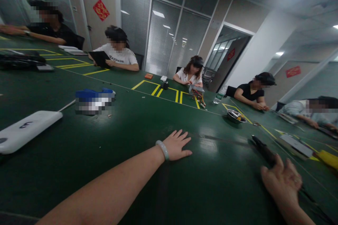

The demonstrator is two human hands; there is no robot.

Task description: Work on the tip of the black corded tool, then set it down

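Observation:
My left hand (178, 146) lies palm down on the green table (126, 186), its fingers spread with nothing in them. A pale bangle (162, 149) circles that wrist. At the right, my right hand (283, 181) is curled over a long black tool (262, 149), its front end pointing away from me and to the left. Something like a dark cord trails from behind the hand towards the lower right. Motion blur hides the tool's exact kind and part of the grip.
A white power strip (31, 130) lies at left, near a blue-and-white item (95, 100), partly pixelated. Farther off are a metal bowl (236, 116), a water bottle (220, 95), a box with coloured wires (196, 90) and a white box (295, 146). Several people sit around the table.

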